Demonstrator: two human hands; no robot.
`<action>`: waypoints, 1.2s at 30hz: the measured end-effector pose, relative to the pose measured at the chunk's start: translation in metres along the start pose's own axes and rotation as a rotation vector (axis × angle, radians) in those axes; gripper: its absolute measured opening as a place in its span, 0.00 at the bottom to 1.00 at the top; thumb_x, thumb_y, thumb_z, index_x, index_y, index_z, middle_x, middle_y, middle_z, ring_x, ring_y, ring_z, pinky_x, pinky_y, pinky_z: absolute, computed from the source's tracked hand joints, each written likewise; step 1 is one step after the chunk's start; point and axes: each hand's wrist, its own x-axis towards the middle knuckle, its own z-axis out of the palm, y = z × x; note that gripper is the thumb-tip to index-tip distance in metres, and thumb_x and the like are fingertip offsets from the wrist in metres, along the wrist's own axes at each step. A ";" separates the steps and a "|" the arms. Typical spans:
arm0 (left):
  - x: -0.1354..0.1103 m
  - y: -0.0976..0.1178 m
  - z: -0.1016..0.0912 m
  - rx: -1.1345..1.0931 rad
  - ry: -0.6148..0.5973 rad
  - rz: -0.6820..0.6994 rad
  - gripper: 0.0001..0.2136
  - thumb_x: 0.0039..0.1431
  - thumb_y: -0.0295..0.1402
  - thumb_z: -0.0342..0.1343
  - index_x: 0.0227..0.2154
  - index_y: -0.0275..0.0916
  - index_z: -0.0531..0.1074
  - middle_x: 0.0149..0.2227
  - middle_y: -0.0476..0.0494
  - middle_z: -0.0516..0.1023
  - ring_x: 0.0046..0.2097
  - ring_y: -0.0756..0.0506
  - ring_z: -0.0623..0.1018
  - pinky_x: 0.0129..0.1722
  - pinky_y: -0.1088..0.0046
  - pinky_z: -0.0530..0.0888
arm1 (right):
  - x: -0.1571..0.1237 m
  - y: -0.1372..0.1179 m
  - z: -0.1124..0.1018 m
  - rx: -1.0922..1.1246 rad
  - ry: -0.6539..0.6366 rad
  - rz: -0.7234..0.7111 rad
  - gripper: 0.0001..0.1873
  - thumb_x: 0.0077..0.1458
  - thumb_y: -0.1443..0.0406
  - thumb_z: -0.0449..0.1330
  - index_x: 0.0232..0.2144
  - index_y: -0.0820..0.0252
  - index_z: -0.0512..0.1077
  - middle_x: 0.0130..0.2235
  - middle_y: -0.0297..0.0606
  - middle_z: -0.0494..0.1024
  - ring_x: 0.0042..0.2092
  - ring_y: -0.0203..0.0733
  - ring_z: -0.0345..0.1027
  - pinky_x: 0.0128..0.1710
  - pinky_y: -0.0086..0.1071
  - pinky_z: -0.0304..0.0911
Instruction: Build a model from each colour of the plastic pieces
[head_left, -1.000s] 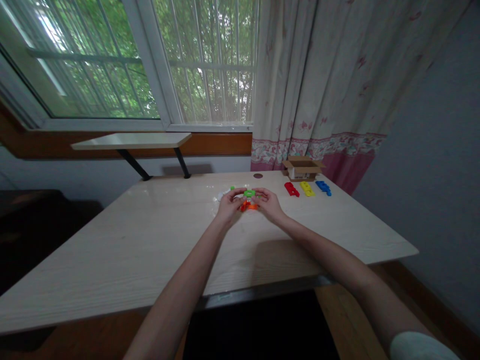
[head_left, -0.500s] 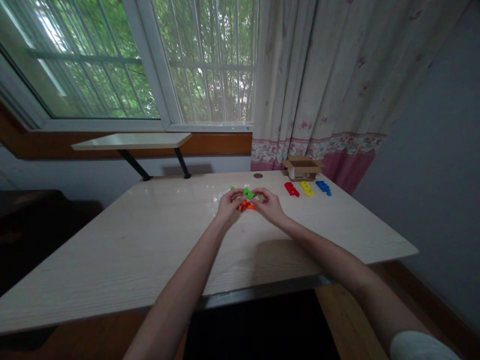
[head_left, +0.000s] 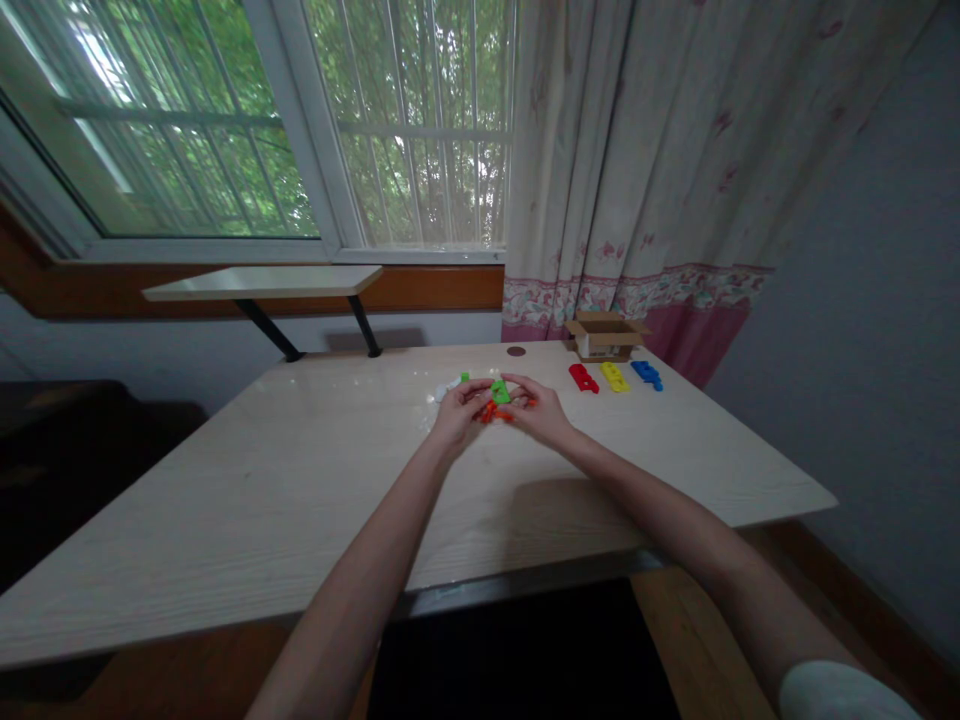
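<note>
Between my two hands is a small bright green plastic piece, raised just over the table. My left hand grips its left side with fingertips and thumb. From the other side, the curled fingers and thumb of my right hand hold the same piece. Orange plastic pieces show below and between my hands, partly hidden by the fingers. Behind my left hand lie another bit of green plastic and a whitish, shiny, clear-looking item, too small to name.
At the right back of the pale wooden table lie a red piece, a yellow piece and a blue piece. An open cardboard box stands behind them. A raised shelf is at the back left.
The green piece has turned between my fingers and shifted slightly down and right. My right-hand fingers have opened a little around it. My arms and the other pieces have stayed put.
</note>
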 end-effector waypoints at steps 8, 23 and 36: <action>0.000 -0.003 0.000 0.016 -0.006 -0.051 0.23 0.29 0.39 0.70 0.31 0.35 0.72 0.21 0.49 0.74 0.19 0.54 0.68 0.18 0.80 0.60 | -0.001 0.002 -0.002 -0.097 0.026 -0.068 0.23 0.42 0.59 0.65 0.42 0.55 0.67 0.26 0.28 0.70 0.24 0.31 0.62 0.24 0.25 0.58; 0.003 -0.001 -0.005 0.091 0.052 -0.001 0.17 0.32 0.36 0.68 0.29 0.35 0.76 0.19 0.50 0.71 0.18 0.56 0.64 0.17 0.80 0.56 | -0.001 0.002 -0.001 -0.026 0.042 -0.015 0.19 0.48 0.57 0.59 0.43 0.55 0.67 0.33 0.33 0.73 0.22 0.29 0.59 0.22 0.25 0.56; 0.003 0.001 -0.005 0.143 0.061 0.054 0.18 0.30 0.34 0.69 0.30 0.35 0.77 0.22 0.49 0.72 0.20 0.56 0.64 0.19 0.79 0.58 | 0.005 0.012 0.005 0.265 0.020 0.192 0.20 0.44 0.54 0.61 0.38 0.59 0.68 0.27 0.29 0.71 0.16 0.26 0.57 0.12 0.22 0.54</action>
